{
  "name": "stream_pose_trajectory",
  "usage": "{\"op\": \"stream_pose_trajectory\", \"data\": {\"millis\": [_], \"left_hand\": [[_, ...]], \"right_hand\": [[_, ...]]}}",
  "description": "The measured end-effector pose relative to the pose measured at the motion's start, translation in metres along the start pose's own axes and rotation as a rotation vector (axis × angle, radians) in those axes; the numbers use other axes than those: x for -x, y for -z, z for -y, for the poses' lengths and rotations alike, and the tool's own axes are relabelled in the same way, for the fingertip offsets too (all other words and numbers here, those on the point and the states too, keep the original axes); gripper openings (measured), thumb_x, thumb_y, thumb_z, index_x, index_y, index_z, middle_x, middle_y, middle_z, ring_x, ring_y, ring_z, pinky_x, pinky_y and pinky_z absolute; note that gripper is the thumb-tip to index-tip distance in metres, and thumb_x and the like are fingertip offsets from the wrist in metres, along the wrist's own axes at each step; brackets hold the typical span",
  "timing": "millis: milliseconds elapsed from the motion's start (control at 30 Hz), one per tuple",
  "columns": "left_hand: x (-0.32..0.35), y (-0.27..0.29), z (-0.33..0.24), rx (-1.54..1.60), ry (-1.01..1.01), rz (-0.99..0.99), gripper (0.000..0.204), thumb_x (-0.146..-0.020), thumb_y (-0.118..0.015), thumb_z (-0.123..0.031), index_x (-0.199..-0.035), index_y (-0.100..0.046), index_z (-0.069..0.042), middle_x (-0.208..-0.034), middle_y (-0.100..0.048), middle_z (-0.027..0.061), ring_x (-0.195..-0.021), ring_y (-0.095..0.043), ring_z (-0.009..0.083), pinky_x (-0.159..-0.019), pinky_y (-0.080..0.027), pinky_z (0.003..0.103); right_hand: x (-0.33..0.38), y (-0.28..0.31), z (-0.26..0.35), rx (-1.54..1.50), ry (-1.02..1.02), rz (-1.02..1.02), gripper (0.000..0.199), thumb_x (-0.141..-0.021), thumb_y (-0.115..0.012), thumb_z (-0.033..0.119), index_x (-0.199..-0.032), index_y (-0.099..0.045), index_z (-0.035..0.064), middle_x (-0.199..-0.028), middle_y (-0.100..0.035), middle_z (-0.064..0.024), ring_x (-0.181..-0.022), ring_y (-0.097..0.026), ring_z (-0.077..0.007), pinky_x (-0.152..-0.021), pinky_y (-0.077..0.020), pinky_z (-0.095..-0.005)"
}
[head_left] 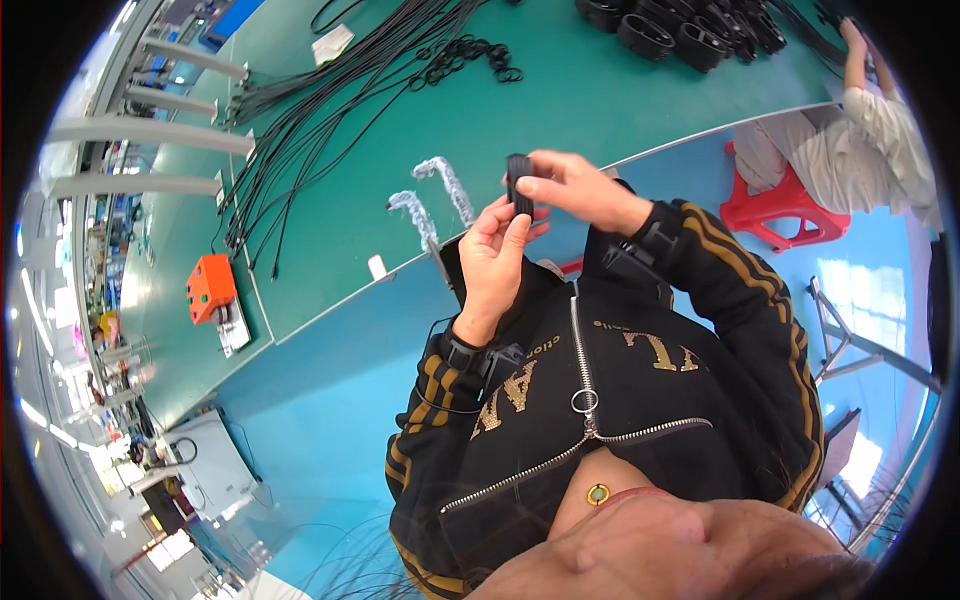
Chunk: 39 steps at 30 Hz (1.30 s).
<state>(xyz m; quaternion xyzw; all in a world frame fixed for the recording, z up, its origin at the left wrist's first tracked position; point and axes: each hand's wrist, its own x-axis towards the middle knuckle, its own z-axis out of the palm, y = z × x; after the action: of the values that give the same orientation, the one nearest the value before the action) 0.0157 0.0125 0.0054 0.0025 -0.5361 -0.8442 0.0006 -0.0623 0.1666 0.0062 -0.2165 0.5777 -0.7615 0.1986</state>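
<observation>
Head view, looking down: a person in a black jacket with gold stripes holds a compact bundle of black, cord-like strands (517,170) in both bare hands, just beyond the front of the body at the near edge of a green-topped desk (590,110). The left hand's (492,262) grip grasps the bundle's lower end; the right hand's (582,190) grip grasps it from the right, thumb across its middle. Just left of the hands, two bent, fuzzy, pale blue-grey hooks (455,190) stand at the desk edge. Farther left, long loose black cables (335,110) fan over the desk, with a cluster of small black rings (470,55) beside them. Black looped coils (690,30) are heaped at the upper right. An orange box (208,288) sits at far left. At right, a co-worker in pale clothing (890,130) sits on a red plastic stool (785,205).
</observation>
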Motion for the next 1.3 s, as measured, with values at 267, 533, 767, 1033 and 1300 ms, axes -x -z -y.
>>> {"op": "stream_pose_trajectory", "data": {"millis": [267,533,767,1033,1300], "left_hand": [[-0.010,-0.003,0.025,-0.099,-0.049,0.077,0.022,-0.091,-0.054,0.000,-0.110,-0.054,0.010,-0.120,-0.053,0.0141,-0.097,-0.062,0.0230,-0.082,-0.054,0.033],[-0.018,-0.029,0.021,-0.136,0.074,0.090,0.026,-0.095,-0.051,-0.011,-0.115,-0.053,0.006,-0.110,-0.060,0.0157,-0.092,-0.064,0.0235,-0.076,-0.055,0.033],[-0.017,-0.018,0.030,-0.192,0.200,0.062,0.023,-0.096,-0.049,-0.013,-0.109,-0.055,0.006,-0.105,-0.062,0.0161,-0.086,-0.065,0.0222,-0.072,-0.056,0.031],[-0.022,-0.010,0.030,-0.277,0.251,-0.090,0.021,-0.096,-0.049,-0.012,-0.103,-0.057,0.006,-0.100,-0.063,0.0163,-0.081,-0.065,0.0218,-0.070,-0.056,0.031],[-0.037,-0.021,0.036,-0.288,0.326,-0.103,0.021,-0.096,-0.048,-0.012,-0.102,-0.057,0.006,-0.096,-0.064,0.0162,-0.079,-0.066,0.0223,-0.069,-0.056,0.031]], "right_hand": [[0.017,-0.004,0.003,-0.113,-0.167,-0.056,0.031,-0.090,-0.058,0.017,-0.115,-0.051,0.0005,-0.105,-0.058,-0.0045,-0.091,-0.057,-0.0102,-0.074,-0.0497,-0.0246],[0.041,0.100,0.054,0.187,-0.056,-0.428,0.037,-0.086,-0.063,0.017,-0.116,-0.050,0.0000,-0.100,-0.059,-0.0057,-0.084,-0.058,-0.0113,-0.066,-0.0508,-0.0249],[0.097,0.370,0.078,1.421,-0.307,-1.177,0.056,-0.077,-0.066,0.043,-0.109,-0.055,-0.0008,-0.104,-0.062,-0.0219,-0.097,-0.060,-0.0374,-0.082,-0.0485,-0.0434],[0.088,0.503,0.099,1.431,-0.658,-1.355,0.050,-0.074,-0.066,0.039,-0.110,-0.056,0.0062,-0.110,-0.062,-0.0185,-0.103,-0.059,-0.0371,-0.090,-0.0459,-0.0434],[0.079,0.581,0.110,1.531,-0.296,-1.033,0.037,-0.072,-0.070,0.035,-0.096,-0.063,0.0072,-0.098,-0.065,-0.0170,-0.096,-0.062,-0.0330,-0.082,-0.0487,-0.0388]]}}
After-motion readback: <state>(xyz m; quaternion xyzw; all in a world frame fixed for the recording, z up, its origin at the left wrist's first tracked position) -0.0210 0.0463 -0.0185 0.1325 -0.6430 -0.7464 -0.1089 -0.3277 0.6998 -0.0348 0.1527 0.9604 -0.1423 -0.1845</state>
